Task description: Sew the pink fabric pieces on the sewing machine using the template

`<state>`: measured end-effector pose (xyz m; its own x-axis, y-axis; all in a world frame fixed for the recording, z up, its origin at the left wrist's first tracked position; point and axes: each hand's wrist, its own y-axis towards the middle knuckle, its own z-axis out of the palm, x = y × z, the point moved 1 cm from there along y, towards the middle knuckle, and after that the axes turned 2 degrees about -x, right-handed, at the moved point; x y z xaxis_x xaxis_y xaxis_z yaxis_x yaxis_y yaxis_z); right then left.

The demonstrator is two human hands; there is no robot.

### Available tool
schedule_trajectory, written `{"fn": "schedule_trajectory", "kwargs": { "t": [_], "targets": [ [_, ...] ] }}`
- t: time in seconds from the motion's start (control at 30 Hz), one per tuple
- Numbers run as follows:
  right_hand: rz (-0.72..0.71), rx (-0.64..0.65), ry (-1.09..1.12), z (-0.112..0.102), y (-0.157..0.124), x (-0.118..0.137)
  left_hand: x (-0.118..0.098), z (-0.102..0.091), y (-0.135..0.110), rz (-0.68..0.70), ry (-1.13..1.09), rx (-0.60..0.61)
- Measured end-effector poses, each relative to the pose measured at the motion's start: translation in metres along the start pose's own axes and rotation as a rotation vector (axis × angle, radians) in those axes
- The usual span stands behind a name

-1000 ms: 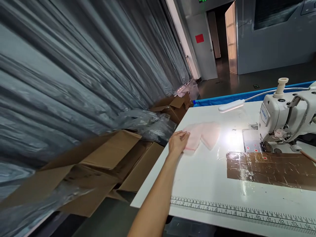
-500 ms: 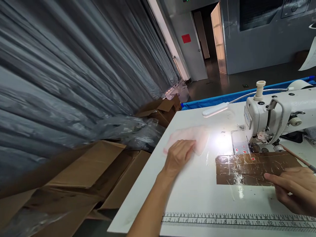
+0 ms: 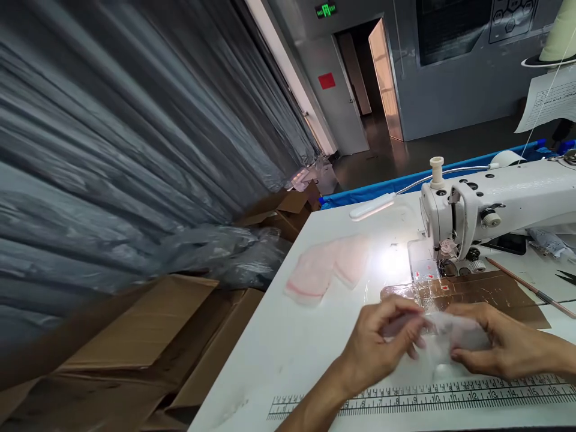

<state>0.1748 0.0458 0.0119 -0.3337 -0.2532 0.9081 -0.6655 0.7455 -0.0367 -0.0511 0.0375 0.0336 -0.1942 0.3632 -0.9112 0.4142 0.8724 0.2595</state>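
Note:
Both my hands hold a small piece of sheer whitish fabric (image 3: 443,327) above the front of the table, its shape blurred by motion. My left hand (image 3: 380,336) pinches its left side between thumb and fingers. On the other side, my right hand (image 3: 492,342) grips it with the thumb below. Beyond them, a brown taped plate (image 3: 495,294) lies in front of the white sewing machine (image 3: 513,192), partly covered by my hands. A pale pink sheer fabric piece (image 3: 310,273) with a darker pink band lies flat to the left.
A printed ruler scale (image 3: 418,399) runs along the front of the white table (image 3: 270,336). Open cardboard boxes (image 3: 139,324) stand left of it. A lamp (image 3: 372,206) lights the needle area. A brown stick-like tool (image 3: 531,288) and dark scissor tips (image 3: 567,277) lie at right.
My left hand has left the pink fabric and moved right. My right hand has come off the brown plate, and both hands now hold the whitish piece. The view has shifted slightly.

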Motion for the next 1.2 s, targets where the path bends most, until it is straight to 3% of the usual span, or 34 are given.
{"fn": "schedule_trajectory", "kwargs": {
  "t": [0.03, 0.1, 0.17, 0.23, 0.33, 0.43, 0.6, 0.73, 0.97, 1.1, 1.2],
  "targets": [
    [0.091, 0.06, 0.138, -0.002, 0.001, 0.001, 0.002, -0.007, 0.0, -0.098, 0.009, -0.049],
    [0.276, 0.117, 0.368, -0.008, 0.005, 0.001, 0.008, -0.025, 0.002, -0.21, 0.155, -0.028],
    [0.424, 0.092, 0.448, -0.017, 0.009, 0.0, 0.014, -0.044, 0.009, -0.209, 0.381, 0.164],
    [0.499, 0.036, 0.381, -0.028, 0.014, -0.003, 0.02, -0.06, 0.022, -0.141, 0.534, 0.23],
    [0.488, 0.006, 0.228, -0.038, 0.021, -0.005, 0.035, -0.075, 0.055, -0.043, 0.637, 0.063],
    [0.44, 0.026, 0.116, -0.04, 0.025, -0.008, 0.06, -0.078, 0.097, -0.04, 0.632, -0.116],
    [0.394, 0.02, 0.18, -0.036, 0.023, -0.026, 0.101, -0.077, 0.14, -0.11, 0.566, -0.171],
    [0.383, 0.001, 0.209, -0.033, 0.018, -0.043, 0.117, -0.082, 0.144, -0.187, 0.467, -0.172],
    [0.341, -0.014, 0.343, -0.025, 0.016, -0.058, 0.12, -0.089, 0.145, -0.281, 0.37, -0.143],
    [0.347, -0.029, 0.321, -0.027, 0.021, -0.051, 0.118, -0.086, 0.147, -0.291, 0.386, -0.146],
    [0.357, -0.036, 0.23, -0.036, 0.024, -0.035, 0.101, -0.086, 0.148, -0.262, 0.432, -0.16]
  ]
}}
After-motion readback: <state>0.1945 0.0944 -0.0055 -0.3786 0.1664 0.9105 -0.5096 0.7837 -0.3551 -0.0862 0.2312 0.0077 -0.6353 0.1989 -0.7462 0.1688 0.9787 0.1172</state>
